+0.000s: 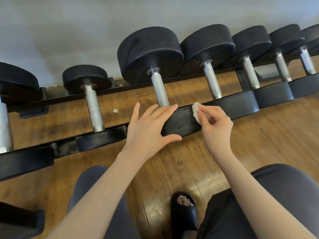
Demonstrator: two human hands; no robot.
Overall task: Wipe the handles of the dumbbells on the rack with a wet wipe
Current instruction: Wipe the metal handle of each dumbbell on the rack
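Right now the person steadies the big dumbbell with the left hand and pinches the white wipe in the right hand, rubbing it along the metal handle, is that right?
Not quite. In the head view the right hand presses the wipe against the near black end of the dumbbell, not its metal handle. The left hand does steady that end.

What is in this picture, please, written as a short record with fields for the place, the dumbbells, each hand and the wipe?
place: wooden floor by a grey wall
rack: black rack holding a row of dumbbells
nearest dumbbell: large dumbbell, knurled metal handle, black ends
left hand: left hand rests open on the near end of that dumbbell
right hand: right hand pinches the wet wipe
wipe position: at the near black end, not on a handle
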